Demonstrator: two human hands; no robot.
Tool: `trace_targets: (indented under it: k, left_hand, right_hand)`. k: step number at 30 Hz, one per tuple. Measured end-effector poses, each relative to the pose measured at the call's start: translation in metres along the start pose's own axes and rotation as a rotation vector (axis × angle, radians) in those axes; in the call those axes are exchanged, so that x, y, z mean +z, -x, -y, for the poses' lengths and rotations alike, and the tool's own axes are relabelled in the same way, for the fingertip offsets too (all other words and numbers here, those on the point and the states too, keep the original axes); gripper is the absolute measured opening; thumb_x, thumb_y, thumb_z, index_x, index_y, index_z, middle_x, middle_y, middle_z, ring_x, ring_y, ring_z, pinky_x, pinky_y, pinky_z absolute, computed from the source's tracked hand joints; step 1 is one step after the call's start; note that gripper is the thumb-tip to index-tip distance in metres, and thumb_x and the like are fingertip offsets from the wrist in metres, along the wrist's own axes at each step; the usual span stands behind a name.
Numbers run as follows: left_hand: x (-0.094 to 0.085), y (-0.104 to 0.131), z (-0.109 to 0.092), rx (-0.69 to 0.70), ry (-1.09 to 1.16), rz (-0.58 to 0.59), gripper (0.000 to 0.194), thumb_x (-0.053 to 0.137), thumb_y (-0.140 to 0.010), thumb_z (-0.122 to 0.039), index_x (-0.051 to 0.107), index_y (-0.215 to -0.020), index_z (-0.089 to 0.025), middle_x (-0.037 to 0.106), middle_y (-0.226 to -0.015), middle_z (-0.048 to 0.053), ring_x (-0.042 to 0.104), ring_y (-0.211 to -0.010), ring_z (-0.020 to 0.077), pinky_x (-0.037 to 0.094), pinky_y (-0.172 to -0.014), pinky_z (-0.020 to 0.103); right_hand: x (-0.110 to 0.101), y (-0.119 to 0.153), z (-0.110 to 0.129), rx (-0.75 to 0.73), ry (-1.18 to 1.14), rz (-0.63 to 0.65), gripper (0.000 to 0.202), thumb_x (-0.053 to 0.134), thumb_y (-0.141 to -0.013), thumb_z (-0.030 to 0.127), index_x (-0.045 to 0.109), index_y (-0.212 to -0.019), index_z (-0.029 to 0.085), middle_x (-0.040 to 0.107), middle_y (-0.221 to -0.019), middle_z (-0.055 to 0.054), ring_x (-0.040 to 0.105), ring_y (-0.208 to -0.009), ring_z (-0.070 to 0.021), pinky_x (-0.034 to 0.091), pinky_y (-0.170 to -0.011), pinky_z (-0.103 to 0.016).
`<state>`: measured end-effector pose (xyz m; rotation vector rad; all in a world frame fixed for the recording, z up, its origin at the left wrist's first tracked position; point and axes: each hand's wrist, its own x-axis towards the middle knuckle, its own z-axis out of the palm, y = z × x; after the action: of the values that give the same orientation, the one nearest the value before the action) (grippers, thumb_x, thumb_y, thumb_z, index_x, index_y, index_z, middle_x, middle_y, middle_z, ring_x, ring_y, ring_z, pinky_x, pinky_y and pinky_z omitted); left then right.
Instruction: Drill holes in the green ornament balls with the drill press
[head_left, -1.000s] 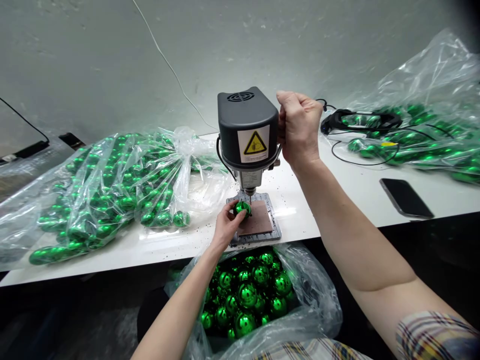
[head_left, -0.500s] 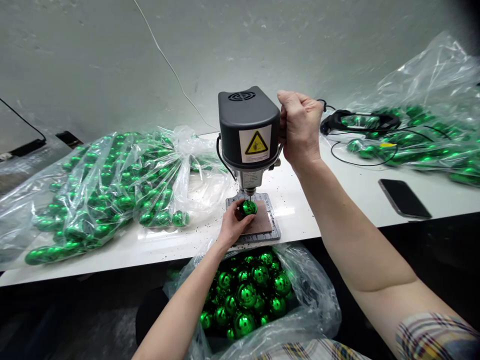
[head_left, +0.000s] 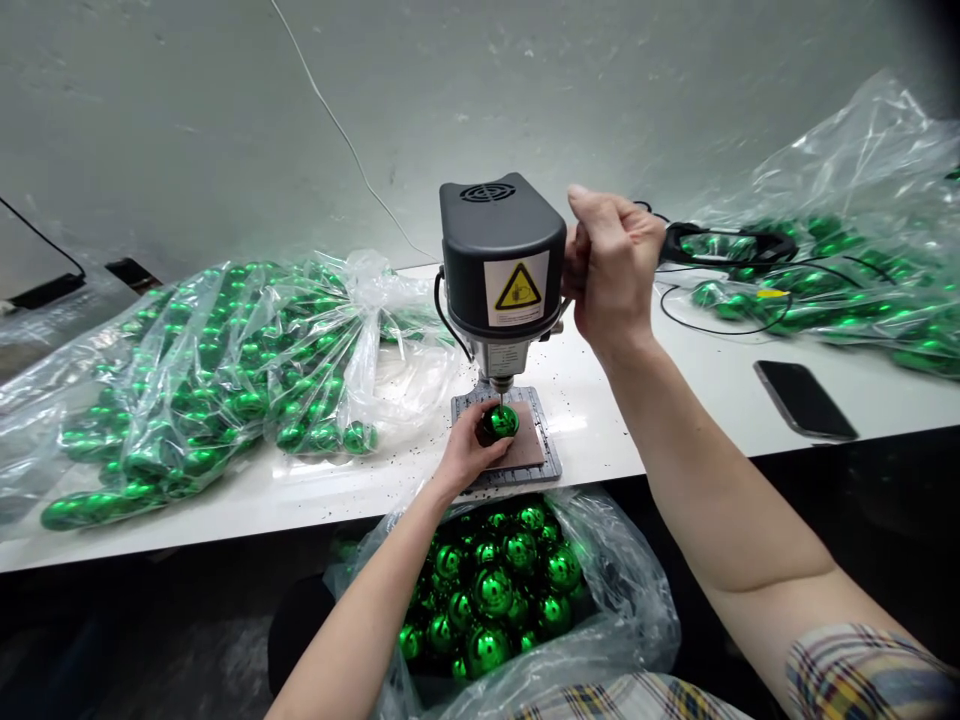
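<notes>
My left hand (head_left: 466, 445) grips a shiny green bauble (head_left: 501, 422) on a brown board (head_left: 529, 450), which rests on the grey base (head_left: 553, 470) of a small drill press (head_left: 501, 250). The thin drill bit (head_left: 502, 398) points straight down at the top of the bauble; whether it is in the surface I cannot tell. My right hand (head_left: 615, 260) is closed at the right side of the dark motor housing, around the feed lever, which is mostly hidden by the fingers.
An open plastic bag (head_left: 630, 590) full of green baubles sits below the table edge. Clear bags of baubles lie left (head_left: 202, 390) and right (head_left: 832, 270). A phone (head_left: 806, 398) and a black strap-like object (head_left: 727, 245) with cable are at right. Dark crumbs dot the white table (head_left: 330, 505).
My right hand has shifted slightly right and down at the lever. The bauble sits slightly lower in view, still in my left hand under the bit.
</notes>
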<state>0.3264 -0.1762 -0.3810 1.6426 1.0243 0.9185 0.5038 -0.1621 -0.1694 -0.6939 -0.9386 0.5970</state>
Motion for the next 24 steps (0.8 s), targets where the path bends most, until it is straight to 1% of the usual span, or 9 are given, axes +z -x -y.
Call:
trace_targets:
  k: [3, 6, 10, 15, 18, 22, 24]
  left_hand:
    - [0.0, 0.001, 0.005, 0.026, -0.022, 0.007, 0.059, 0.081, -0.071, -0.024, 0.064, -0.128, -0.02, 0.069, -0.104, 0.009, 0.064, -0.102, 0.0271, 0.05, -0.094, 0.041]
    - [0.0, 0.0, 0.01, 0.049, -0.041, 0.018, 0.06, 0.08, -0.074, -0.025, 0.061, -0.131, -0.019, 0.069, -0.112, 0.011, 0.064, -0.104, 0.0267, 0.05, -0.094, 0.041]
    - [0.0, -0.001, 0.014, 0.075, -0.097, 0.018, 0.061, 0.078, -0.075, -0.025, 0.059, -0.132, -0.018, 0.068, -0.116, 0.012, 0.064, -0.107, 0.0275, 0.051, -0.095, 0.042]
    - [0.002, -0.001, 0.016, 0.1, -0.111, -0.007, 0.059, 0.079, -0.075, -0.026, 0.059, -0.13, -0.018, 0.068, -0.117, 0.012, 0.065, -0.106, 0.027, 0.052, -0.094, 0.042]
    - [0.004, 0.0, 0.015, 0.092, -0.108, -0.033, 0.058, 0.08, -0.075, -0.027, 0.057, -0.127, -0.018, 0.068, -0.114, 0.011, 0.066, -0.103, 0.026, 0.052, -0.092, 0.041]
    - [0.005, 0.004, 0.009, 0.089, -0.059, -0.049, 0.051, 0.08, -0.075, -0.029, 0.053, -0.116, -0.018, 0.067, -0.108, 0.009, 0.065, -0.099, 0.0228, 0.052, -0.088, 0.037]
    - [0.005, 0.005, 0.006, 0.096, -0.058, -0.052, 0.048, 0.08, -0.075, -0.029, 0.053, -0.113, -0.018, 0.067, -0.105, 0.007, 0.064, -0.097, 0.0217, 0.05, -0.086, 0.035]
  right_hand:
    - [-0.007, 0.021, 0.001, -0.133, -0.021, -0.001, 0.049, 0.067, -0.086, 0.034, 0.04, -0.046, 0.023, 0.035, -0.04, 0.008, 0.026, -0.032, -0.0066, 0.015, -0.034, -0.029]
    - [-0.015, 0.042, -0.001, -0.254, -0.016, -0.026, 0.052, 0.064, -0.088, 0.029, 0.041, -0.043, 0.021, 0.035, -0.039, 0.007, 0.028, -0.032, -0.0061, 0.018, -0.035, -0.028]
    - [-0.027, 0.061, -0.01, -0.344, -0.018, 0.036, 0.053, 0.063, -0.089, 0.024, 0.039, -0.043, 0.019, 0.034, -0.04, 0.007, 0.03, -0.034, -0.0051, 0.021, -0.038, -0.027]
    - [-0.041, 0.071, -0.027, -0.503, -0.008, 0.132, 0.05, 0.057, -0.091, 0.016, 0.032, -0.048, 0.017, 0.031, -0.043, 0.006, 0.029, -0.038, -0.0042, 0.024, -0.042, -0.027]
    - [-0.049, 0.074, -0.04, -0.606, 0.04, 0.17, 0.049, 0.056, -0.09, 0.013, 0.028, -0.051, 0.017, 0.029, -0.045, 0.006, 0.028, -0.04, -0.0047, 0.024, -0.043, -0.028]
    - [-0.059, 0.076, -0.053, -0.68, 0.052, 0.223, 0.047, 0.056, -0.087, 0.008, 0.024, -0.054, 0.018, 0.025, -0.048, 0.006, 0.027, -0.043, -0.0056, 0.024, -0.045, -0.028]
    - [-0.062, 0.078, -0.056, -0.717, 0.053, 0.264, 0.046, 0.056, -0.085, 0.005, 0.024, -0.055, 0.018, 0.025, -0.049, 0.006, 0.027, -0.044, -0.0053, 0.026, -0.045, -0.028]
